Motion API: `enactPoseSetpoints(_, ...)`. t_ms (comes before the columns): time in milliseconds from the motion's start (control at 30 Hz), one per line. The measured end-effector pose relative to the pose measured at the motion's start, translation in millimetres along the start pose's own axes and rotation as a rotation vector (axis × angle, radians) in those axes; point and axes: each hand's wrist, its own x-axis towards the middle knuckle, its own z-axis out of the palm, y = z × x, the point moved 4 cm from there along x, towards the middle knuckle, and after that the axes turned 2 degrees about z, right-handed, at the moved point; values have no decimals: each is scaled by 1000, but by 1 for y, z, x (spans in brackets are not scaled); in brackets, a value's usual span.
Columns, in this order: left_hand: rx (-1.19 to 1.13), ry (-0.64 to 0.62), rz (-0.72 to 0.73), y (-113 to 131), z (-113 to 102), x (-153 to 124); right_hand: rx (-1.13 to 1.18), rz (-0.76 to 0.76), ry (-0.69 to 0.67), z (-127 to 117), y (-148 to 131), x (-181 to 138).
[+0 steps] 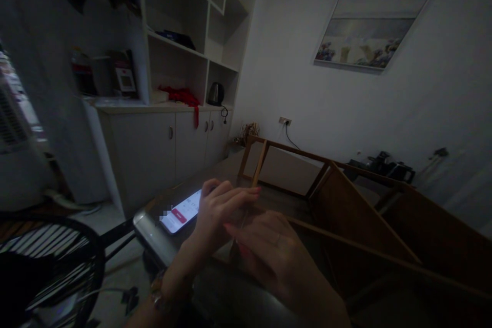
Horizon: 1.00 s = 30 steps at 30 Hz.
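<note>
Both my hands meet over the near corner of a dark table (234, 297). My left hand (217, 212) has its fingers curled and pointing right, resting over my right hand (269, 251), which wears a ring. A thin stick-like item (241, 223) seems pinched between them, but the dim light hides the grip. A lit phone (180, 212) lies flat on the table just left of my left hand. A bracelet sits on my left wrist.
An open wooden shelf frame (346, 205) lies on its side across the table to the right. White cabinets (169, 148) with shelves, a kettle (216, 94) and red cloth stand behind. A black wire chair (57, 266) is at lower left.
</note>
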Motion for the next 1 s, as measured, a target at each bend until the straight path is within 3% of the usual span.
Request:
enactPoseSetpoints(167,-12,73,-44,-4,7,-5,-15,9,51,3,1,3)
enactPoseSetpoints(467,27,199,-16,-1,8,-1,-285,-87,474,18,-8,5)
enactPoseSetpoints(667,54,230,-29,-2,9,-2,-322,-137,572,27,-11,6)
enactPoseSetpoints(867,62,90,-50,-6,12,-6,-420,-182,656,38,-5,1)
enactPoseSetpoints(1000,103,90,-28,-7,14,-7,-440,-221,597,38,-1,0)
